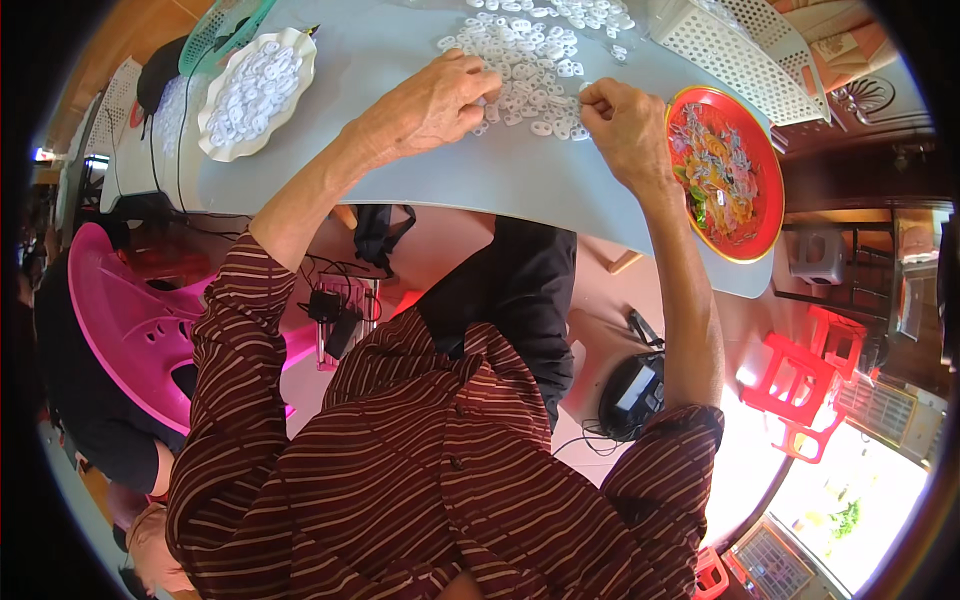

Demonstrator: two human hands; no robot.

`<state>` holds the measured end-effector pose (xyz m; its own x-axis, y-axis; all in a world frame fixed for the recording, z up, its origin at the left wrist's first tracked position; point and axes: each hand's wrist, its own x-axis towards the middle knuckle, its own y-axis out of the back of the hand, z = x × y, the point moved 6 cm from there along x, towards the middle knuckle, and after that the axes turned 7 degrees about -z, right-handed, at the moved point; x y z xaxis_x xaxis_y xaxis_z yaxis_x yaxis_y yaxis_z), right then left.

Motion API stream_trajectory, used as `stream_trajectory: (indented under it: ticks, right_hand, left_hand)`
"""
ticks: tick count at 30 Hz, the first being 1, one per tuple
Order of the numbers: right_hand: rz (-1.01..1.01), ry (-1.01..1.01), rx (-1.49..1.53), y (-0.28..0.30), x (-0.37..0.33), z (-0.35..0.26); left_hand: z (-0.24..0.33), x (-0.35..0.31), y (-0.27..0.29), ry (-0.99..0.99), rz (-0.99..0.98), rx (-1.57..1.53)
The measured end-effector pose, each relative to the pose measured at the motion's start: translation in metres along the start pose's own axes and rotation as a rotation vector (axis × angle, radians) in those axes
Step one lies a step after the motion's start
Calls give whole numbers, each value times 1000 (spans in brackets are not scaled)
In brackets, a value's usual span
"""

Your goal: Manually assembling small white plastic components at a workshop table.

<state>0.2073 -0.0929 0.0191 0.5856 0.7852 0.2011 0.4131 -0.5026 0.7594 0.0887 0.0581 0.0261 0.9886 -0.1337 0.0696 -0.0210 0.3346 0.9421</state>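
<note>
Many small white plastic pieces with holes (525, 60) lie loosely spread at the far middle of the grey table (400, 190). At the left edge of this spread my left hand (440, 102) is closed, its fingers curled in among the nearest pieces. My right hand (628, 125) is at the spread's right edge, thumb and fingers pinched together. Whatever is between the fingertips of either hand is too small or too hidden to make out. Beside my right wrist stands a red round tray (772, 190) with a patterned bottom, a single white piece lying in it.
A scalloped white dish (212, 140) heaped with similar white pieces stands at the left, next to a green basket (225, 30). White perforated baskets (740, 60) stand at the far right. Below are a pink chair (120, 320), a black bag (630, 395) and red stools (790, 380). Another person sits at the lower left.
</note>
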Motion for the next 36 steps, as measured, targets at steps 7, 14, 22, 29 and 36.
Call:
stream_trajectory:
  ticks: [7,14,22,29,36]
  right_hand:
    - [69,-51,150,8,-3,-7]
    - [45,-50,215,2,-6,-17]
    - [137,117,452,0,4,-41]
    - [157,198,426,7,7,-37]
    - [30,43,566,-6,2,-16]
  left_hand:
    - [-3,3,8,20,144,-235]
    - [9,2,20,-142,256,-1]
    - [16,31,9,211,47,-818]
    - [4,50,-4,243,-60,-1092]
    - [6,50,-9,158,-47,-938]
